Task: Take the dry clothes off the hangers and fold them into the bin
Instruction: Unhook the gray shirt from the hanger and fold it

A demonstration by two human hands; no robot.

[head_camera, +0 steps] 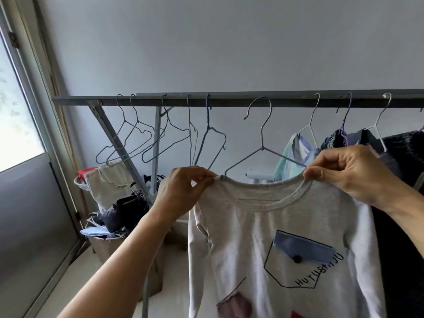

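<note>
Several empty hangers point(137, 138) on rail, my left hand point(181, 191) and right hand point(351, 173) pinching grey shirt point(275, 237) collar off its hanger point(262, 143), more clothes point(367, 143) left.

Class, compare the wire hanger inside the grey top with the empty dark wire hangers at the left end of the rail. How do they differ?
The grey top's hanger carries the grey top; the empty hangers carry nothing. Its hook is off the rail, with both hands at its ends; theirs hang on the rail, untouched. It looks lighter, silvery; they look darker. All are thin wire.
</note>
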